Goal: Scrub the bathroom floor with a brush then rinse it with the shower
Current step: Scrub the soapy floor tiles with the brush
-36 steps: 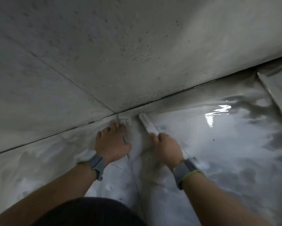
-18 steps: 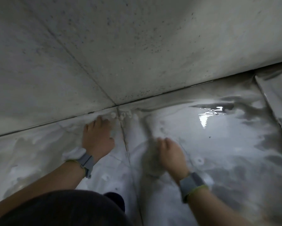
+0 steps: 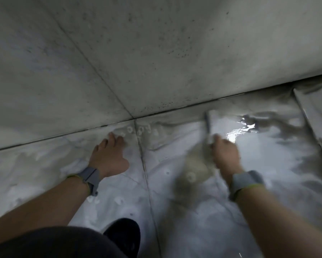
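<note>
The wet, soapy tiled floor (image 3: 175, 211) fills the lower half of the view. My right hand (image 3: 226, 155) grips a white brush (image 3: 209, 125) whose far end points at the foot of the wall; the brush is motion-blurred and partly hidden by my fingers. A brownish smear of dirty foam (image 3: 193, 168) lies just left of that hand. My left hand (image 3: 109, 157) rests flat on the floor with straight fingers, close to the wall joint and left of a grout line (image 3: 143, 164). Both wrists wear grey bands.
A grey tiled wall (image 3: 156, 53) speckled with dark spots rises behind the floor. Light glints off a puddle (image 3: 244, 131) to the right of the brush. A raised ledge (image 3: 316, 131) runs along the far right. My dark shoe (image 3: 124, 237) stands at the bottom.
My right hand with the brush has swept to the right and toward the wall, leaving a dirty foam trail. My left hand stays pressed on the floor.
</note>
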Demonstrator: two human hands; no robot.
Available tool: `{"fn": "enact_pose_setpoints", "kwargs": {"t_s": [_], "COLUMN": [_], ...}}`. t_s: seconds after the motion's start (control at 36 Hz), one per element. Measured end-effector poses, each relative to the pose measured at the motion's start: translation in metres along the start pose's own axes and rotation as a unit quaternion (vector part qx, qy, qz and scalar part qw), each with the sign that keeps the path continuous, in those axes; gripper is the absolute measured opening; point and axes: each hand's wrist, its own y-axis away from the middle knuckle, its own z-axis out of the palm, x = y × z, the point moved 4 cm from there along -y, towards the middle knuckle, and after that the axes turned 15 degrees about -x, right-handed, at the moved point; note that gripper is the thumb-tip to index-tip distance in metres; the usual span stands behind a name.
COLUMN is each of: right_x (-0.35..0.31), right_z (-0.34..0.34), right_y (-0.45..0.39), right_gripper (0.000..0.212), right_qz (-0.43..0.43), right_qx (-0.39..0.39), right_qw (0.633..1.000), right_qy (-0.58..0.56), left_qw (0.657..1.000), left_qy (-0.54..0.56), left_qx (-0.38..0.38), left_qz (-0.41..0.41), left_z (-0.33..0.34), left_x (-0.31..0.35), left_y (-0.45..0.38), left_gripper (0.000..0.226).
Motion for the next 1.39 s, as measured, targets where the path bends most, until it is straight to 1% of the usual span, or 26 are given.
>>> {"fn": "enact_pose_setpoints", "kwargs": {"t_s": [0.06, 0.11, 0.17, 0.22, 0.28, 0.31, 0.36, 0.42, 0.44, 0.47, 0.53, 0.56, 0.61, 0.67, 0.69, 0.75, 0.78, 0.83, 0.89, 0.97, 1.06, 1.14, 1.19, 1.25, 1.31, 1.39], "right_x": [-0.019, -0.037, -0.048, -0.051, -0.047, -0.044, -0.028, -0.007, 0.003, 0.012, 0.024, 0.024, 0.014, -0.014, -0.026, -0.041, -0.048, -0.061, -0.072, -0.075, -0.068, -0.045, -0.029, -0.023, -0.032, -0.053], "right_z": [0.063, 0.113, 0.133, 0.122, 0.081, 0.053, -0.019, -0.073, -0.092, -0.105, -0.114, -0.107, -0.072, -0.007, 0.027, 0.082, 0.106, 0.139, 0.150, 0.115, 0.033, -0.062, -0.102, -0.104, -0.066, 0.025], "right_y": [0.017, 0.032, 0.036, 0.028, 0.010, 0.001, -0.019, -0.032, -0.037, -0.040, -0.044, -0.044, -0.037, -0.018, -0.008, 0.007, 0.016, 0.033, 0.043, 0.022, -0.017, -0.045, -0.046, -0.037, -0.017, 0.009], "right_gripper": [0.062, 0.058, 0.055, 0.054, 0.056, 0.057, 0.055, 0.047, 0.048, 0.054, 0.060, 0.055, 0.038, 0.028, 0.031, 0.050, 0.053, 0.050, 0.050, 0.052, 0.058, 0.063, 0.069, 0.070, 0.062, 0.056], "right_qz": [-0.031, -0.044, -0.049, -0.056, -0.065, -0.067, -0.036, 0.013, 0.034, 0.040, 0.061, 0.057, 0.032, -0.013, -0.023, -0.034, -0.031, -0.053, -0.079, -0.116, -0.135, -0.072, -0.014, -0.002, -0.042, -0.091], "right_qx": [-0.073, -0.147, -0.183, -0.184, -0.157, -0.130, -0.048, 0.030, 0.050, 0.055, 0.094, 0.098, 0.064, 0.022, -0.014, -0.061, -0.089, -0.157, -0.191, -0.151, -0.077, 0.015, 0.064, 0.090, 0.078, -0.001], "right_qw": [0.996, 0.983, 0.974, 0.968, 0.967, 0.973, 0.991, 0.998, 0.997, 0.996, 0.991, 0.989, 0.993, 0.989, 0.987, 0.990, 0.989, 0.978, 0.961, 0.945, 0.938, 0.951, 0.965, 0.964, 0.951, 0.938], "right_qy": [0.045, 0.097, 0.124, 0.160, 0.189, 0.180, 0.121, 0.047, 0.047, 0.060, 0.077, 0.091, 0.098, 0.144, 0.156, 0.123, 0.114, 0.129, 0.183, 0.267, 0.311, 0.300, 0.254, 0.252, 0.297, 0.333], "left_qw": [1.000, 1.000, 0.999, 0.999, 0.999, 0.999, 0.999, 0.999, 0.999, 1.000, 1.000, 1.000, 0.999, 0.999, 0.999, 0.998, 0.998, 0.998, 0.999, 0.998, 0.997, 0.998, 0.998, 0.998, 0.998, 0.998], "left_qy": [0.006, 0.012, 0.019, 0.023, 0.029, 0.031, 0.031, 0.031, 0.029, 0.025, 0.018, 0.020, 0.030, 0.036, 0.037, 0.041, 0.043, 0.043, 0.035, 0.046, 0.057, 0.057, 0.054, 0.051, 0.050, 0.046], "left_qx": [-0.009, -0.017, -0.025, -0.027, -0.027, -0.023, -0.017, -0.015, -0.012, -0.008, -0.001, -0.004, -0.020, -0.032, -0.036, -0.041, -0.043, -0.041, -0.029, -0.038, -0.043, -0.039, -0.037, -0.040, -0.043, -0.041], "left_qz": [-0.002, 0.002, 0.007, 0.006, 0.002, -0.001, -0.003, -0.005, -0.008, -0.012, -0.013, -0.006, 0.009, 0.011, 0.009, 0.005, 0.005, 0.007, 0.005, 0.001, -0.003, -0.004, -0.004, -0.005, -0.003, -0.003], "left_z": [-0.002, -0.005, -0.004, -0.003, -0.002, -0.002, 0.000, 0.001, 0.001, 0.002, 0.002, 0.002, 0.001, -0.001, -0.002, -0.003, -0.003, -0.003, -0.002, 0.000, -0.002, -0.001, -0.001, 0.000, -0.001, -0.001], "left_x": [0.002, 0.002, 0.003, 0.003, 0.002, 0.002, 0.003, 0.005, 0.006, 0.006, 0.006, 0.005, 0.002, -0.002, -0.003, -0.002, -0.001, 0.003, 0.004, 0.001, -0.001, 0.001, 0.000, 0.000, 0.000, 0.000], "left_y": [0.003, 0.007, 0.008, 0.008, 0.005, 0.004, 0.004, 0.005, 0.006, 0.006, 0.005, 0.005, 0.003, 0.003, 0.002, 0.004, 0.005, 0.007, 0.007, 0.005, 0.003, 0.002, 0.002, 0.004, 0.005, 0.006], "left_gripper": [0.092, 0.089, 0.087, 0.088, 0.089, 0.089, 0.089, 0.089, 0.090, 0.090, 0.091, 0.091, 0.091, 0.091, 0.091, 0.093, 0.094, 0.095, 0.097, 0.098, 0.096, 0.096, 0.096, 0.097, 0.095, 0.095]}}
